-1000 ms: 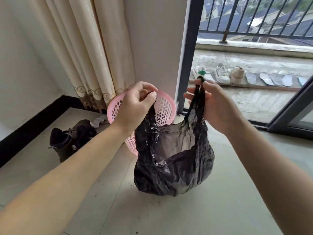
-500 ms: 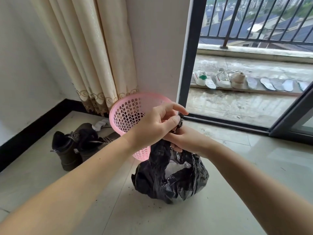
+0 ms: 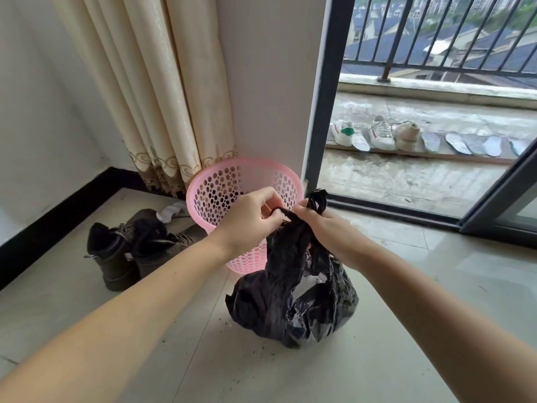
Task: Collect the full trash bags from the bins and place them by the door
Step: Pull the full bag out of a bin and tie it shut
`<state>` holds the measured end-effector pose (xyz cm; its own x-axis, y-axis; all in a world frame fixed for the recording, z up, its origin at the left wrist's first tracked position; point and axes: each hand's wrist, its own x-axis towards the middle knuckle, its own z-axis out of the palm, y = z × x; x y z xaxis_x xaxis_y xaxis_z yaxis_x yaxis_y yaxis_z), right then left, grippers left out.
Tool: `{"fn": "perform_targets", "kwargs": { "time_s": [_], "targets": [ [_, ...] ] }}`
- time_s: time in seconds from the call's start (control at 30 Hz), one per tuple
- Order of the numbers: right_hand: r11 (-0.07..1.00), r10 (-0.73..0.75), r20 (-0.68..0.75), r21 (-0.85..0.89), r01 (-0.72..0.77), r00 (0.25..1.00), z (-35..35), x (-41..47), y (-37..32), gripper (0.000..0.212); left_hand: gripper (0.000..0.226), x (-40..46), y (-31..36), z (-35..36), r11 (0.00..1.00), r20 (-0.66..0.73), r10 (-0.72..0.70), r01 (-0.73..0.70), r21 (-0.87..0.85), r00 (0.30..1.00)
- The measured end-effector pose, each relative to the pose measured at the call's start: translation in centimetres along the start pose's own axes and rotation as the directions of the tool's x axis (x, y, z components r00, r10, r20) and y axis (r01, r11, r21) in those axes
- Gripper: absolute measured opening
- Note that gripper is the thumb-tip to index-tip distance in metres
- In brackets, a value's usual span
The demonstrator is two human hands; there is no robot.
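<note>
Right now both hands pinch the bag's twisted handles: left hand (image 3: 250, 218) w/ one strand, right hand (image 3: 321, 225) w/ the other. Black trash bag (image 3: 290, 301) sits on tile floor (image 3: 406, 344), just in front of pink bin (image 3: 220, 184), nr balcony door (image 3: 316, 112).

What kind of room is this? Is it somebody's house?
Probably yes, a room in a home, next to a balcony. A long curtain hangs in the corner, boots lie on the tiled floor, and sneakers sit outside past the sliding door.
</note>
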<state>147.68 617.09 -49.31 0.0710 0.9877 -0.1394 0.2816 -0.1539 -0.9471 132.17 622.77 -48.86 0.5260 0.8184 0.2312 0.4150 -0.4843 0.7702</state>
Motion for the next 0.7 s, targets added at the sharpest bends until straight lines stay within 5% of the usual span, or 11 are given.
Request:
{"fn": "perform_targets", "kwargs": {
  "time_s": [0.1,0.17,0.23,0.33,0.4,0.47,0.57,0.7],
  "targets": [
    [0.999,0.049,0.075,-0.007,-0.048,0.996,-0.1,0.2,0.2,0.031,0.007,0.3,-0.1,0.1,0.989,-0.21,-0.077,0.049,-0.136,0.975],
    [0.989,0.114,0.102,-0.106,-0.103,0.988,0.0,0.2,0.7,0.04,0.008,0.3,-0.1,0.3,0.928,-0.218,-0.202,0.117,-0.353,0.955],
    [0.981,0.133,0.079,-0.155,-0.12,0.988,0.2,0.3,0.8,0.041,0.014,0.0,-0.2,0.7,0.828,-0.034,-0.275,0.218,-0.517,0.961],
    [0.987,0.149,0.013,0.063,-0.15,0.989,-0.1,0.7,0.3,0.036,0.069,-1.4,-1.1,1.9,0.867,0.348,-0.197,0.328,-0.375,0.917],
    [0.952,0.19,0.077,0.231,-0.202,0.979,-0.7,0.7,0.3,0.041,0.059,-2.1,-2.0,3.1,0.897,0.47,-0.129,0.305,-0.32,0.873],
    [0.937,0.17,0.274,0.252,-0.241,0.947,-1.2,0.2,0.4,0.044,0.034,-2.0,-2.6,3.6,0.9,0.44,-0.137,0.297,-0.318,0.887],
    [0.968,0.129,0.493,0.126,-0.217,0.861,-1.6,-0.5,0.2,0.036,0.017,-1.3,-2.8,3.1,0.841,0.344,-0.223,0.359,-0.405,0.912],
    [0.954,0.145,0.399,-0.299,-0.021,0.905,-2.1,-0.6,0.0,0.011,0.031,-1.3,-3.7,3.0,0.72,0.374,-0.347,0.5,-0.481,0.86]
  ]
}}
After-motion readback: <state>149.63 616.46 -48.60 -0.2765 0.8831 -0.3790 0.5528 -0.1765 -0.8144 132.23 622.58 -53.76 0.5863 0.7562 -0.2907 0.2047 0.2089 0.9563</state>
